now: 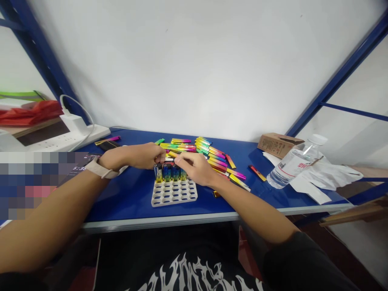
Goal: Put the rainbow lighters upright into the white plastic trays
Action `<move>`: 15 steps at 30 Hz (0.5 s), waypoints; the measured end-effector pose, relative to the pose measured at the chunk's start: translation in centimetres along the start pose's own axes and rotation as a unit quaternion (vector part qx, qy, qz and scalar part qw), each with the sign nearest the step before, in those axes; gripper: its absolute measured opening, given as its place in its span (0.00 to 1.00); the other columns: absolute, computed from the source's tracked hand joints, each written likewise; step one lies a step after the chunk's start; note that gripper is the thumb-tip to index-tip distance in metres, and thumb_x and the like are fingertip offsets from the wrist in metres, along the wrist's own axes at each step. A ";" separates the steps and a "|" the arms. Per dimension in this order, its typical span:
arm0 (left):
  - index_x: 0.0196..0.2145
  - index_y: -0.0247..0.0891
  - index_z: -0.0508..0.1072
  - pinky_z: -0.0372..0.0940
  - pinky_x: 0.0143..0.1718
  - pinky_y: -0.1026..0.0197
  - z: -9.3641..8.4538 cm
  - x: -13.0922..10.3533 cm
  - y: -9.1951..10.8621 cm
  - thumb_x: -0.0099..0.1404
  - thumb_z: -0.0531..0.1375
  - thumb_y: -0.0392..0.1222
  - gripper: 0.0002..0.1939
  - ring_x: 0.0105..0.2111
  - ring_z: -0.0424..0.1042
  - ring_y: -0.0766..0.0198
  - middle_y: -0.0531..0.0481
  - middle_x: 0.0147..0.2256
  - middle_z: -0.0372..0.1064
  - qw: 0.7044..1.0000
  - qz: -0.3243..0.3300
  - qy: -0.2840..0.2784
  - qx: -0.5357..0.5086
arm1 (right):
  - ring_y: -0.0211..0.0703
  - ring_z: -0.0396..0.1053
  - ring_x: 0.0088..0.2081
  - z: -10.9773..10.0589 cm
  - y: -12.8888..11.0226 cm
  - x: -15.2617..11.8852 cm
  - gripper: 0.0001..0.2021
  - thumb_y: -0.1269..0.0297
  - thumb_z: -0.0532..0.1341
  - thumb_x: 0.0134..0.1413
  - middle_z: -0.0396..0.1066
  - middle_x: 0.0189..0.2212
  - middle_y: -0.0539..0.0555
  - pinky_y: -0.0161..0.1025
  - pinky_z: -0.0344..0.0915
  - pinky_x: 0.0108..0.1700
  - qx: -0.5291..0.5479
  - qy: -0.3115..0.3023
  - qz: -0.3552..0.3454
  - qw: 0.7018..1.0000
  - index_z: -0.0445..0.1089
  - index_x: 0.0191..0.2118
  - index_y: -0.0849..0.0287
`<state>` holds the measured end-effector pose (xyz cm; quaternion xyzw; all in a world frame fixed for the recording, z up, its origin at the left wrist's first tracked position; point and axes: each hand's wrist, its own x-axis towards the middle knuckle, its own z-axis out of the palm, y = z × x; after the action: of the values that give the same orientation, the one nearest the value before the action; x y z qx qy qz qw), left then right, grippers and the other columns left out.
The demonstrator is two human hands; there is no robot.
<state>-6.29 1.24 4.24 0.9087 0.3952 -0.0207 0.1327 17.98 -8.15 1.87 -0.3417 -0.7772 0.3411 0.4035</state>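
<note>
Head view, the only one here. Both hands meet just above the centre of the frame, over the far edge of a white tray [174, 194] full of round holes that sits on the blue table [127, 198]. The left hand [142, 155], coming in from the left with a pale wristwatch [101, 167] on the wrist, has its fingers curled in and pinching at something small right where the two hands touch. The right hand [197, 166] comes in from the lower right, fingers bent, tips pressed down at the same spot. Can't really tell what exactly sits between the fingertips; it looks like one of the shiny sticks.

The back row of the tray holds a few upright pieces [169, 171], dark blue fading to yellow, directly under the fingers. The remaining holes look unfilled.

Just behind the hands, towards the upper middle, there's a loose pile of rainbow-coloured sticks [209, 151] (metallic pink, yellow, green), with a few stragglers spreading right.

Right side of the frame: a water bottle [292, 163] lying tilted on white paper [324, 178], and a small cardboard box [279, 144] behind it. Upper left: a white power strip [60, 139] with a cable.
</note>
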 end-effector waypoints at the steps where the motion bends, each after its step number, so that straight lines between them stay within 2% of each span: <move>1: 0.30 0.43 0.71 0.59 0.32 0.54 0.0 0.0 0.0 0.48 0.60 0.30 0.11 0.28 0.69 0.57 0.49 0.29 0.74 1.000 0.001 -0.002 0.000 | 0.41 0.53 0.27 0.0 0.0 0.0 0.23 0.56 0.58 0.75 0.56 0.22 0.46 0.43 0.49 0.35 0.004 0.002 -0.003 1.000 0.57 0.25 0.52; 4: 0.31 0.44 0.70 0.59 0.32 0.54 -0.1 -0.2 0.1 0.50 0.59 0.31 0.11 0.28 0.69 0.56 0.50 0.29 0.73 1.000 0.008 -0.003 -0.015 | 0.41 0.51 0.27 0.1 0.0 -0.1 0.25 0.56 0.58 0.76 0.53 0.22 0.46 0.44 0.48 0.35 0.002 0.013 -0.004 1.000 0.54 0.24 0.52; 6: 0.30 0.44 0.69 0.58 0.31 0.55 -0.2 -0.3 0.1 0.52 0.59 0.32 0.09 0.27 0.68 0.57 0.51 0.28 0.72 1.000 0.013 -0.001 -0.024 | 0.41 0.51 0.27 0.1 0.1 -0.1 0.24 0.56 0.57 0.76 0.53 0.22 0.45 0.44 0.48 0.35 -0.010 0.025 0.008 1.000 0.56 0.24 0.52; 8: 0.29 0.44 0.69 0.57 0.31 0.55 -0.2 -0.4 0.2 0.54 0.60 0.32 0.07 0.26 0.66 0.58 0.52 0.27 0.70 1.000 0.016 0.003 -0.021 | 0.41 0.54 0.27 0.1 0.3 -0.1 0.22 0.56 0.57 0.76 0.56 0.21 0.45 0.44 0.50 0.35 -0.022 0.039 0.020 0.999 0.62 0.26 0.53; 10: 0.29 0.44 0.70 0.57 0.31 0.56 -0.4 -0.6 0.2 0.58 0.61 0.35 0.05 0.26 0.65 0.59 0.52 0.27 0.70 1.000 0.017 0.011 -0.013 | 0.43 0.62 0.30 0.0 0.6 -0.1 0.21 0.55 0.55 0.77 0.64 0.24 0.48 0.43 0.56 0.38 -0.024 0.056 0.025 0.998 0.68 0.29 0.54; 12: 0.30 0.44 0.72 0.58 0.31 0.57 -0.8 -0.7 0.2 0.63 0.64 0.42 0.05 0.27 0.67 0.59 0.50 0.28 0.73 1.000 0.014 0.018 -0.011 | 0.46 0.70 0.35 -0.1 1.0 0.0 0.21 0.54 0.53 0.78 0.71 0.28 0.51 0.44 0.62 0.42 -0.018 0.077 0.025 0.997 0.71 0.31 0.54; 15: 0.35 0.44 0.78 0.61 0.32 0.57 -1.4 -0.7 0.0 0.69 0.66 0.57 0.14 0.29 0.73 0.58 0.48 0.32 0.78 0.999 0.016 0.031 -0.034 | 0.46 0.73 0.38 -0.3 1.5 0.1 0.20 0.54 0.53 0.78 0.75 0.33 0.53 0.44 0.65 0.44 -0.010 0.119 0.026 0.992 0.71 0.33 0.54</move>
<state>-6.87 1.03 5.67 0.9102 0.3849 0.0228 0.1514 18.57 -7.18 0.82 -0.4043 -0.7179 0.3003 0.4805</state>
